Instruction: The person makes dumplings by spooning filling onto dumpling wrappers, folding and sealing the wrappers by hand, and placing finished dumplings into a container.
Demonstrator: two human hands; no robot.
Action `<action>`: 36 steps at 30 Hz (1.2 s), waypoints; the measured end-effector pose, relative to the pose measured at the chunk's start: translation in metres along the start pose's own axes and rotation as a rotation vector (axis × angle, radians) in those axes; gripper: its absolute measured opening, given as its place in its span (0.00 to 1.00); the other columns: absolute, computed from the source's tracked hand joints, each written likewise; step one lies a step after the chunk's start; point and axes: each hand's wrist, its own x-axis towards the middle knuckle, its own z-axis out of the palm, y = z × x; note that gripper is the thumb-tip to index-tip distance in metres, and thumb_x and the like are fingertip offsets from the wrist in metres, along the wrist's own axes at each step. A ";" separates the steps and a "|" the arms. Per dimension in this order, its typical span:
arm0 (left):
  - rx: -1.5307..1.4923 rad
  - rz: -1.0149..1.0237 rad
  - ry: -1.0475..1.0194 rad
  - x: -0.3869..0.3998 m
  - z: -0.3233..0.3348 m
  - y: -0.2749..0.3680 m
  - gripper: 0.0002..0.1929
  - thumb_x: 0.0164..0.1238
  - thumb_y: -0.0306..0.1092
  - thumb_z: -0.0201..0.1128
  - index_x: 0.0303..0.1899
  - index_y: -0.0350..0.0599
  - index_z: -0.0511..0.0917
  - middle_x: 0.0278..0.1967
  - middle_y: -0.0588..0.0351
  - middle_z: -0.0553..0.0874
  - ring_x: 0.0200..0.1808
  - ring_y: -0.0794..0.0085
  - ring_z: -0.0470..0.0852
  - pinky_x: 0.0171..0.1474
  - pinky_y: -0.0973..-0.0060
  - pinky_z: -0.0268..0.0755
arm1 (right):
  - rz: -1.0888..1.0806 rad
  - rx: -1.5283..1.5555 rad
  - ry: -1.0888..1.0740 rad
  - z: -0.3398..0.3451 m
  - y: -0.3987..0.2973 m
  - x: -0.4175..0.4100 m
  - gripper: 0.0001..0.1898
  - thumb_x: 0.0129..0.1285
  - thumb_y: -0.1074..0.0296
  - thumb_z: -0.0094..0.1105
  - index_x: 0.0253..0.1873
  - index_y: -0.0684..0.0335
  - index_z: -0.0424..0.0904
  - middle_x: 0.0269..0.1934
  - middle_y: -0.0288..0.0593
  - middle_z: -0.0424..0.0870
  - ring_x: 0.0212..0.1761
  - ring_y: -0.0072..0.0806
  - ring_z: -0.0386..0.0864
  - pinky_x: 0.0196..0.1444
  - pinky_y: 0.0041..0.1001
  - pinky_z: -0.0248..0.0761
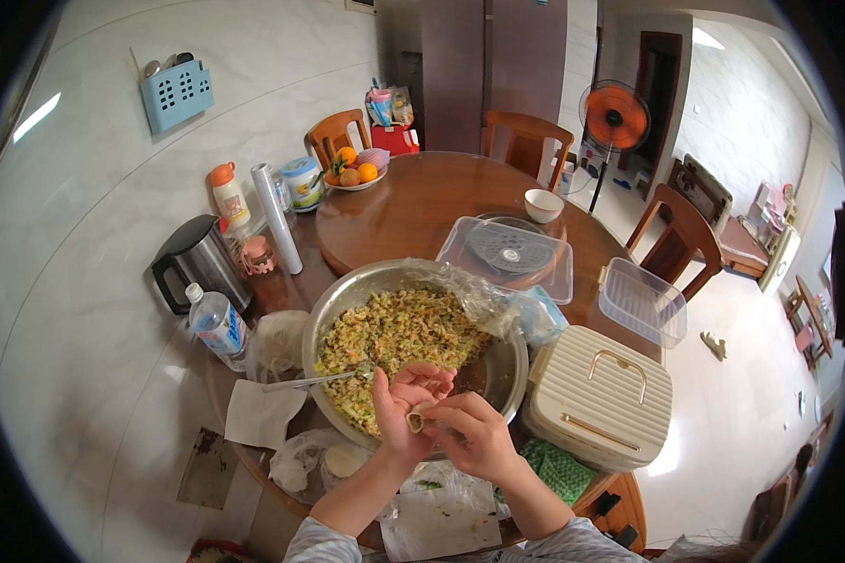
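Observation:
My left hand (396,420) is palm up over the near part of a large metal basin. A small, partly folded dumpling (415,421) rests in it, with an opening showing at one end. With thumb and fingers, my right hand (477,431) pinches the dumpling's wrapper from the right. The metal basin (313,331) holds a chopped vegetable filling (401,324), and its bare bottom shows at the right. A metal utensil's handle (299,384) leans over the left rim; its tip is in the filling. Round dough wrappers (345,461) lie in a plastic bag, left of my forearms.
Right of the basin stands a cream lidded box (605,394), above a green cloth (560,468). Behind are a clear plastic lid (458,246) and a white bowl (543,206). A water bottle (218,327), kettle (208,253) and paper (264,415) are at left.

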 end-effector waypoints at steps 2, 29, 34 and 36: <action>-0.001 0.040 0.048 0.001 0.002 0.002 0.32 0.67 0.62 0.31 0.36 0.41 0.74 0.35 0.50 0.79 0.43 0.65 0.75 0.55 0.69 0.61 | -0.006 -0.027 -0.012 0.000 -0.003 0.001 0.14 0.42 0.78 0.65 0.38 0.62 0.79 0.33 0.40 0.78 0.34 0.31 0.77 0.33 0.26 0.72; 0.135 -0.095 -0.114 0.003 0.002 -0.005 0.33 0.68 0.60 0.30 0.46 0.37 0.72 0.42 0.54 0.77 0.47 0.71 0.72 0.54 0.73 0.60 | 0.072 -0.060 0.055 -0.003 0.005 -0.001 0.09 0.46 0.83 0.60 0.33 0.62 0.79 0.30 0.41 0.78 0.31 0.33 0.78 0.32 0.26 0.73; 0.144 -0.210 -0.109 0.003 0.005 -0.006 0.36 0.67 0.61 0.31 0.47 0.33 0.73 0.50 0.43 0.76 0.55 0.62 0.71 0.61 0.69 0.56 | 0.037 -0.071 0.038 -0.005 0.005 -0.001 0.09 0.46 0.82 0.61 0.34 0.62 0.79 0.30 0.41 0.78 0.32 0.34 0.79 0.33 0.26 0.73; 0.116 -0.247 -0.152 0.003 0.001 -0.007 0.36 0.67 0.60 0.31 0.48 0.32 0.74 0.53 0.42 0.74 0.59 0.60 0.68 0.64 0.67 0.54 | 0.034 -0.074 0.049 -0.005 0.007 -0.002 0.09 0.46 0.82 0.61 0.34 0.62 0.79 0.30 0.41 0.78 0.31 0.33 0.78 0.34 0.26 0.73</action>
